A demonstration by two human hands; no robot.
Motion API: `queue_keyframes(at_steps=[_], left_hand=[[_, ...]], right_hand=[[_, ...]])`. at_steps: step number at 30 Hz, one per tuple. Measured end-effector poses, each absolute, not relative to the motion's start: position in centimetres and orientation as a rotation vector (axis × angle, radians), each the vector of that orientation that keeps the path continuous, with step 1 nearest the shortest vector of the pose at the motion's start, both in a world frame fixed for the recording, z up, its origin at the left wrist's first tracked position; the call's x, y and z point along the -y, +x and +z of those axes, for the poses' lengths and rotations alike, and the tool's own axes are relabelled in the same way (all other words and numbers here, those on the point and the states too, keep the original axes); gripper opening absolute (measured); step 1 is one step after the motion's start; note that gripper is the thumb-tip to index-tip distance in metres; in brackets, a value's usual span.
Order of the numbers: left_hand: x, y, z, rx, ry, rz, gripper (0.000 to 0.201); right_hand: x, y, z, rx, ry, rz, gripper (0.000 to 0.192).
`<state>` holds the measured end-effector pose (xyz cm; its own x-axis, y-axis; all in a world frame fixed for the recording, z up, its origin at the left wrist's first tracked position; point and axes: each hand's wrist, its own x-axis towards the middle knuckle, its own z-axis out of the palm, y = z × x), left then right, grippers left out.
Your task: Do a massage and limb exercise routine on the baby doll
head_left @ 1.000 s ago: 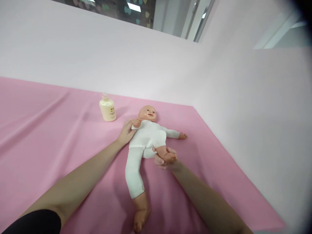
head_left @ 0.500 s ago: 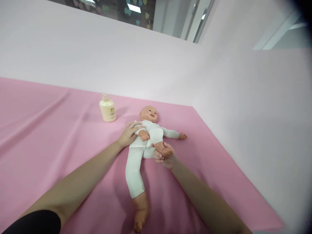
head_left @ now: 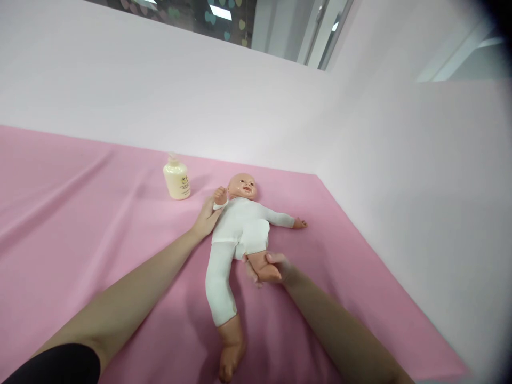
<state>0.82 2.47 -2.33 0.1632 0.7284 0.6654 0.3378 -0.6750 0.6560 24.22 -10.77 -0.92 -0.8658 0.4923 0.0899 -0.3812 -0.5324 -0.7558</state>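
Observation:
A baby doll [head_left: 238, 220] with a white cloth body lies on its back on the pink cover, head toward the wall. My left hand [head_left: 205, 220] is closed around its left-side arm, whose small doll hand [head_left: 220, 196] points up beside the head. The fingers behind that arm are mostly hidden. With my right hand [head_left: 281, 265] I hold the doll's bent leg by the ankle, just behind its bare foot [head_left: 264, 268]. The doll's other leg [head_left: 221, 282] stretches toward me, and its other arm [head_left: 280, 217] lies out to the right.
A cream pump bottle [head_left: 177, 180] stands upright on the pink cover [head_left: 100, 224], left of the doll's head. White padded walls [head_left: 208, 101] rise behind and at the right. A window [head_left: 224, 21] shows at the top.
My left hand has swung the doll's arm from across the belly up and outward beside the head. My right hand has drawn the bent leg down toward me.

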Motion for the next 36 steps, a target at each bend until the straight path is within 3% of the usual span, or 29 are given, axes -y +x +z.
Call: queue_keyframes(at_steps=[13,18,23,36], left_hand=[[-2.7,0.8,-2.9,-1.077,1.694,1.56,0.028],[-2.2,0.7,-2.3,-1.06,2.053,1.543,0.031],[-1.1,0.6,-1.2,-0.972,2.482,1.376,0.038],[-0.7,0.6,-0.9,-0.917,2.601,1.222,0.039]], right_hand=[[10.4,23.7,-1.2,1.532,0.048,2.724,0.052],[10.8,24.0,-1.4,1.258,-0.081,2.541,0.056],[10.3,24.0,-0.9,0.863,-0.227,2.23,0.044],[9.8,24.0,-0.7,0.748,-0.421,2.201,0.044]])
